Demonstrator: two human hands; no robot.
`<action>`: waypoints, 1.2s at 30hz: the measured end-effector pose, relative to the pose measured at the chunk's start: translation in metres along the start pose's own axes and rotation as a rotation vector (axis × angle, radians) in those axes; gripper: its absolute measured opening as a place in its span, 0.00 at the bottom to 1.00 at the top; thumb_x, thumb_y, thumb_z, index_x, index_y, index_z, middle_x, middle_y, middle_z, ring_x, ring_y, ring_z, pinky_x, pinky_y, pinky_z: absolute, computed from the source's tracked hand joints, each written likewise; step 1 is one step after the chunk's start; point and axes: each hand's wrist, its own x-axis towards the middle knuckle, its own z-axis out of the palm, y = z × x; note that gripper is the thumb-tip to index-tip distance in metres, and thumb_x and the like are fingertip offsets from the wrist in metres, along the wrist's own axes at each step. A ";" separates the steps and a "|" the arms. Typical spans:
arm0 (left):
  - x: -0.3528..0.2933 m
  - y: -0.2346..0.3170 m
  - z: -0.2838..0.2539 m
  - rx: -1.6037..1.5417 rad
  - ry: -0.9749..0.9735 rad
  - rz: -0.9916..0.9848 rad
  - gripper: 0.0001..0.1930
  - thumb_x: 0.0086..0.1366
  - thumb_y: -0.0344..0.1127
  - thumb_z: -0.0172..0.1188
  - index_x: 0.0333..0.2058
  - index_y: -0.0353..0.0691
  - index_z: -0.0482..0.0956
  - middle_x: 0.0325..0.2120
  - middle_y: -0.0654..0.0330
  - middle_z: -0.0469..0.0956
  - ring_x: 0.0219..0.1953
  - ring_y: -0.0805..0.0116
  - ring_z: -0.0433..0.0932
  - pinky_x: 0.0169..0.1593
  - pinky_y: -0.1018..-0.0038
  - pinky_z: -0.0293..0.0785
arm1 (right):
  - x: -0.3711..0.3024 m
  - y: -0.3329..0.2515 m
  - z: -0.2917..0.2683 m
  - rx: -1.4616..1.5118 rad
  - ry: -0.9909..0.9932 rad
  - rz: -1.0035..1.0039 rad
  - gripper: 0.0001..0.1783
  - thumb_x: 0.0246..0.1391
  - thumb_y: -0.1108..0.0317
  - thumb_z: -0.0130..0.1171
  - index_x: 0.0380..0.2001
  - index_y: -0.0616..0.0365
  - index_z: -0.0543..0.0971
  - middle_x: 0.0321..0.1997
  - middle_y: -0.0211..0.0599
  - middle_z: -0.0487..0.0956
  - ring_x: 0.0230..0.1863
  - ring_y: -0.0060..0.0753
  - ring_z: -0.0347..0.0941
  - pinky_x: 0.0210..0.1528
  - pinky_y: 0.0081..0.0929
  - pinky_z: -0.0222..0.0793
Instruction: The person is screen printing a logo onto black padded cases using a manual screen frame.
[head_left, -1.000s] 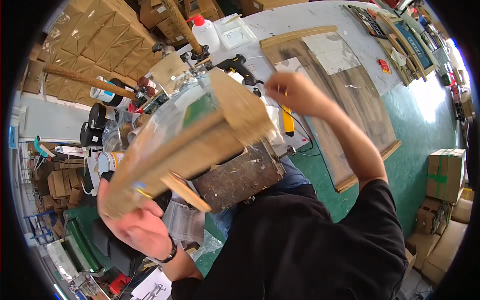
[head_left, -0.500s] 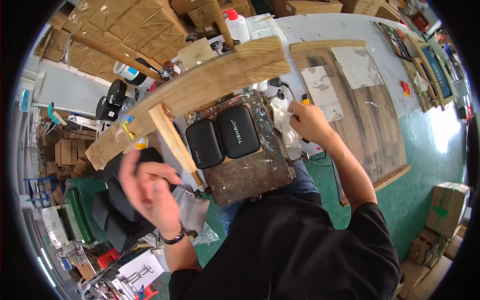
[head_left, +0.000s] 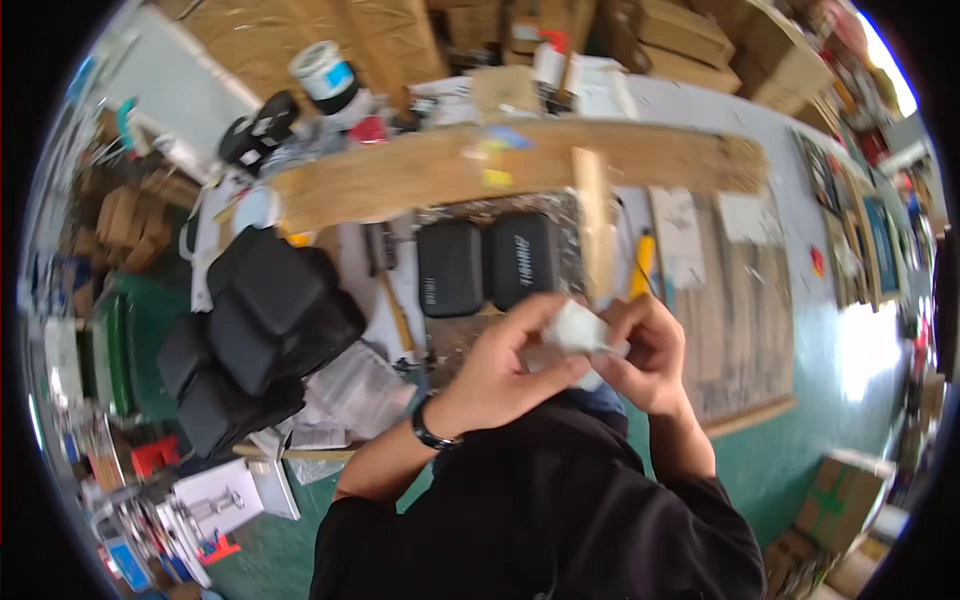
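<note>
A crumpled white cloth (head_left: pixel 577 326) is held between my two hands, close in front of my black shirt. My left hand (head_left: pixel 505 365) grips it from the left, with the thumb beneath. From the right, my right hand (head_left: pixel 652 352) pinches its other side. Just beyond the hands, a black two-part case (head_left: pixel 450 268) lies on a paint-spattered work board (head_left: pixel 455 340), light lettering on its surface. Motion blurs the cloth and fingertips.
A wooden beam (head_left: pixel 390 180) crosses above the board's far side, with a light wood strip (head_left: pixel 594 225) reaching toward me. Black cases (head_left: pixel 270 295) are heaped at left. A yellow-handled tool (head_left: pixel 642 262) lies right of the board, near a large wooden panel (head_left: pixel 735 320).
My left hand has come in from the left to meet my right hand. The white cloth has moved from the board's right side to between them. The whole view has shifted.
</note>
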 end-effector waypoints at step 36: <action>-0.027 -0.007 -0.010 0.283 0.312 0.283 0.19 0.68 0.28 0.67 0.57 0.34 0.82 0.53 0.51 0.85 0.52 0.54 0.84 0.57 0.64 0.80 | 0.008 0.015 0.047 0.022 -0.003 0.200 0.14 0.71 0.75 0.63 0.58 0.63 0.81 0.49 0.38 0.88 0.41 0.26 0.81 0.44 0.22 0.78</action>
